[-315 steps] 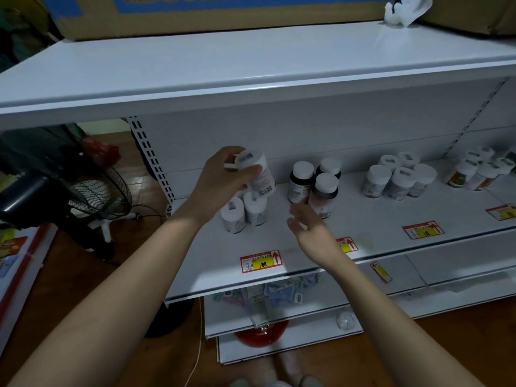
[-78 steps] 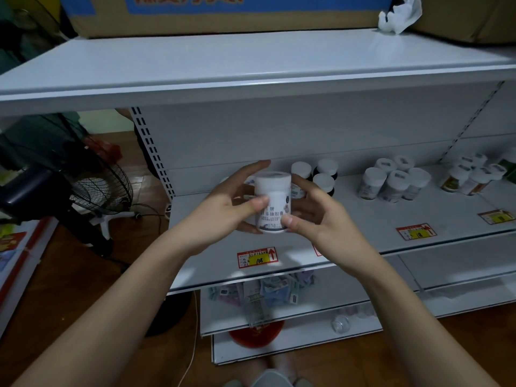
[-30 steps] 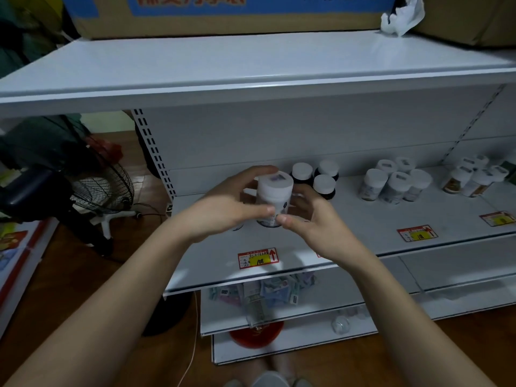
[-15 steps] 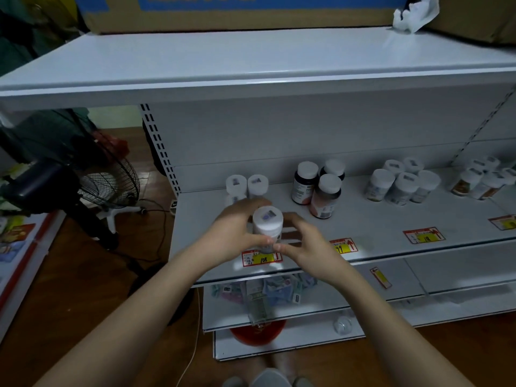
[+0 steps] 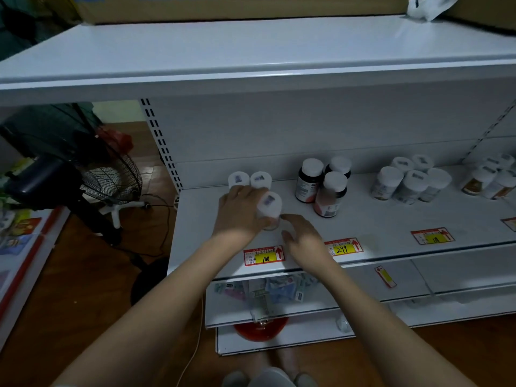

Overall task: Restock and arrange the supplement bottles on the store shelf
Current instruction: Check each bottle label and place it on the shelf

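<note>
L hand [image 5: 240, 210] grip: 1 white bottle [image 5: 268, 208], 2 more [image 5: 249, 179] behind.

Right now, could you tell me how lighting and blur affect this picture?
Head view: dim overall; glare streaks the top shelf; the white bottle held by the left hand is motion-blurred, its label unreadable; price tag "108" stays legible; wide-angle bends shelf edges.

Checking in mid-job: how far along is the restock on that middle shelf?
Done: two white bottles stand at the back left, three dark bottles beside them, more white ones further right. In hand: the left hand grips a white bottle just above the 108 price tag; the right hand is beside it. Left: much of the shelf front is bare.
</note>
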{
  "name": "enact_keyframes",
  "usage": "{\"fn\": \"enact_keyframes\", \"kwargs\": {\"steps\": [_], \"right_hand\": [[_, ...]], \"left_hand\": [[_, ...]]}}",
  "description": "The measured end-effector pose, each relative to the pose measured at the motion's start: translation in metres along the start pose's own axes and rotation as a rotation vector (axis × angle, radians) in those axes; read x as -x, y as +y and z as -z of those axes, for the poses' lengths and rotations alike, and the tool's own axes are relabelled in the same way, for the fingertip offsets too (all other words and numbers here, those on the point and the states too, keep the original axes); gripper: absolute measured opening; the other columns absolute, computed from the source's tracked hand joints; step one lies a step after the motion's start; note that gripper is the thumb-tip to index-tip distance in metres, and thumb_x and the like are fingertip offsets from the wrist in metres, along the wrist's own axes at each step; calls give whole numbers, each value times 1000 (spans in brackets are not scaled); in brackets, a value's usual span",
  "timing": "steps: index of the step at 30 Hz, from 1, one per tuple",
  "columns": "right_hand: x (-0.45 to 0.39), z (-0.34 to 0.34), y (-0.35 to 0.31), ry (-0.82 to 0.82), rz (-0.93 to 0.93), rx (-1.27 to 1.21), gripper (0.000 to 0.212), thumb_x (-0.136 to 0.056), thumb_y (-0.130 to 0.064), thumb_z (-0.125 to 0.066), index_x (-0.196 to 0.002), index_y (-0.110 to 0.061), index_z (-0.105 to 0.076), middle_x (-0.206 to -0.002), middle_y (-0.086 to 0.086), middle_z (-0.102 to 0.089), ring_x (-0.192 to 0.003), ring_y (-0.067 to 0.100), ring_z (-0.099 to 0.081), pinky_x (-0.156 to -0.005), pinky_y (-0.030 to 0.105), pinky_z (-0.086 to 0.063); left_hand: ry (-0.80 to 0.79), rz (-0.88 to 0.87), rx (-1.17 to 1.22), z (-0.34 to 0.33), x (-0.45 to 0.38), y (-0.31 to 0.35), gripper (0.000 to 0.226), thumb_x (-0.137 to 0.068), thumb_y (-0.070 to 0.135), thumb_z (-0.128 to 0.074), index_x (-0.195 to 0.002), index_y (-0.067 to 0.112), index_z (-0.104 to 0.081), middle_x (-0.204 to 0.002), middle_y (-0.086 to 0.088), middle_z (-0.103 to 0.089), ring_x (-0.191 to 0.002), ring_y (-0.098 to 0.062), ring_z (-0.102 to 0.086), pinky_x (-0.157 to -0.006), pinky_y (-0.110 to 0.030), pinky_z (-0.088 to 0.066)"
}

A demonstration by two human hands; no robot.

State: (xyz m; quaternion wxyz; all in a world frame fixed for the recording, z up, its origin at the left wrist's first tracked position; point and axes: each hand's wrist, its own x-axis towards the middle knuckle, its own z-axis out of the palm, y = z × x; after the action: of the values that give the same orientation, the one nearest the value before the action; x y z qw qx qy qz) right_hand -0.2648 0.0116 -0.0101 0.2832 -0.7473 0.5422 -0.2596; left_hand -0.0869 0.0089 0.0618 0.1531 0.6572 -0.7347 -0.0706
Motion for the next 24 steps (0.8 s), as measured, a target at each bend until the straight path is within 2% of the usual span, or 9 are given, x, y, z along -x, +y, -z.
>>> {"fn": "enact_keyframes", "kwargs": {"steps": [3,6,9,12,20,24], "right_hand": [[-8,-18,12,9,24,141,50,-95,-24,-40,-136,3,-53,-141,25,-52,-133,40,-46,-116,42,-31],[-10,-34,25,71,18,197,53,-94,-26,-36,-129,6,-59,-135,29,-56,-126,47,-53,-106,61,-42],[-7,-39,27,123,18,199,49,-94,-24,-38,-126,3,-63,-133,25,-59,-125,43,-56,-105,58,-44],[-6,-39,27,138,27,204,47,-93,-23,-39,-126,1,-63,-134,23,-60,-126,41,-55,-109,53,-42],[-8,-38,27,107,5,189,53,-93,-27,-36,-128,0,-63,-137,22,-57,-131,39,-51,-111,55,-39],[-9,-38,27,116,9,195,50,-92,-26,-38,-127,-1,-64,-136,21,-59,-130,38,-53,-111,52,-40]], "left_hand": [[33,29,-32,-8,-13,-7,65,-85,48,-68,-143,28,-45,-143,-1,-46,-138,-28,-30,-108,-41,-27],[15,60,-37,-14,-22,-13,63,-87,49,-66,-143,27,-45,-144,-2,-43,-140,-30,-27,-113,-48,-26],[-28,70,-39,-19,-28,-18,62,-90,47,-63,-144,24,-42,-146,-3,-42,-141,-30,-25,-113,-50,-27],[-27,51,-34,-25,-28,-19,58,-92,41,-64,-143,21,-44,-144,-5,-44,-140,-30,-28,-106,-46,-33],[93,43,26,-46,-25,-20,57,-88,30,-70,-140,16,-51,-139,-10,-48,-133,-37,-34,-103,-44,-31],[195,-28,23,-53,-26,-20,59,-72,17,-84,-126,7,-61,-118,-18,-60,-114,-43,-51,-89,-51,-47]]}}
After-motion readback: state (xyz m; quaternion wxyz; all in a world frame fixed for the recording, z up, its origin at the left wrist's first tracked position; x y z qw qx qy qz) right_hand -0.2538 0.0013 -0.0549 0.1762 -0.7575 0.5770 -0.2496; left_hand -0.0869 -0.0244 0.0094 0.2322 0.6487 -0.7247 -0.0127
